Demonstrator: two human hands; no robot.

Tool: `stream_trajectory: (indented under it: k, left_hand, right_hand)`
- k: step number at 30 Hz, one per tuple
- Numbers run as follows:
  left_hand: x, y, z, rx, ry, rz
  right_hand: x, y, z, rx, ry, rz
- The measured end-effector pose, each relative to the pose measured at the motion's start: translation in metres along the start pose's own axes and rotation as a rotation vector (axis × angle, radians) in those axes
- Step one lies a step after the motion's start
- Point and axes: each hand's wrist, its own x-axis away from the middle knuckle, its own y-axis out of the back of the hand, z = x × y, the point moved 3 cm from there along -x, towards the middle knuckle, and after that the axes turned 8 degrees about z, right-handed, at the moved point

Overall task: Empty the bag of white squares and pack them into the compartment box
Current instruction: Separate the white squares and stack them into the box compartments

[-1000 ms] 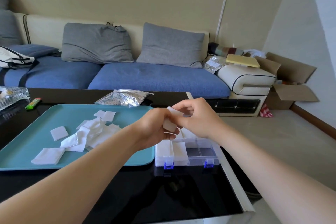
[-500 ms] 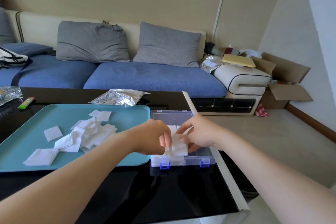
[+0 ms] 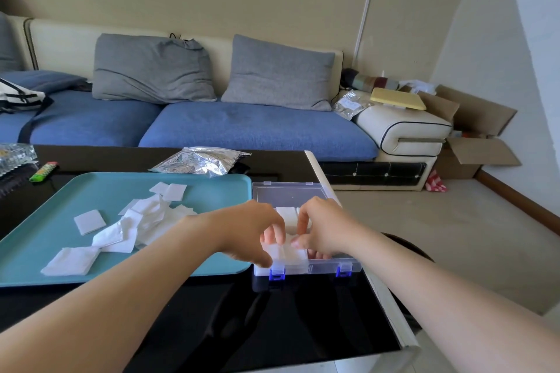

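Observation:
The clear compartment box [image 3: 321, 267] with blue latches stands open on the black table, its lid [image 3: 291, 192] lying flat behind it. My left hand [image 3: 251, 232] and my right hand [image 3: 322, 228] meet over its front left compartments. Their curled fingers hold a small stack of white squares [image 3: 288, 253] down inside the box. More white squares [image 3: 287, 214] fill a compartment behind. A loose pile of white squares [image 3: 133, 222] lies on the teal tray [image 3: 212, 194] to the left. The crumpled foil bag [image 3: 200, 160] lies behind the tray.
A green lighter [image 3: 44, 171] and a glass dish [image 3: 15, 156] sit at the table's far left. The table's white right edge [image 3: 385, 297] runs close beside the box. A blue sofa [image 3: 242, 127] stands behind, with cardboard boxes [image 3: 475, 142] on the floor to the right.
Both hands came down from above the box with the white squares and now hold them inside a front compartment. The view has tilted slightly.

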Motion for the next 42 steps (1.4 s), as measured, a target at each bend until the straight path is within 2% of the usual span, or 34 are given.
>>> stream_trajectory:
  k: [6,10,15,20,27,31,34,39,42]
  left_hand:
    - [0.000,0.002,0.003,0.049,-0.001,-0.027]
    - [0.003,0.010,0.004,0.067,0.017,-0.164]
    - [0.012,0.029,0.030,-0.031,0.232,-0.319]
    - [0.028,0.038,0.073,-0.073,0.507,-0.332]
    - [0.046,0.040,0.140,-0.077,0.712,-0.215]
    - [0.055,0.030,0.186,-0.035,0.854,-0.189]
    - [0.058,0.027,0.195,0.008,0.876,-0.207]
    - [0.072,0.033,0.206,0.082,0.897,-0.329]
    - [0.077,0.030,0.207,0.146,0.892,-0.313]
  right_hand:
    - [0.001,0.002,0.006,0.219,0.004,-0.074]
    - [0.003,0.008,0.017,0.250,-0.011,-0.086]
    - [0.002,0.017,0.049,0.226,0.051,-0.222]
    - [-0.009,0.014,0.089,0.206,0.128,-0.239]
    - [-0.040,0.001,0.132,0.171,0.169,-0.151]
    - [-0.067,-0.018,0.147,0.064,0.146,0.033]
    - [-0.079,-0.031,0.159,0.131,0.134,0.086]
    - [-0.099,-0.046,0.180,0.196,0.164,0.070]
    - [-0.104,-0.052,0.191,0.188,0.202,0.055]
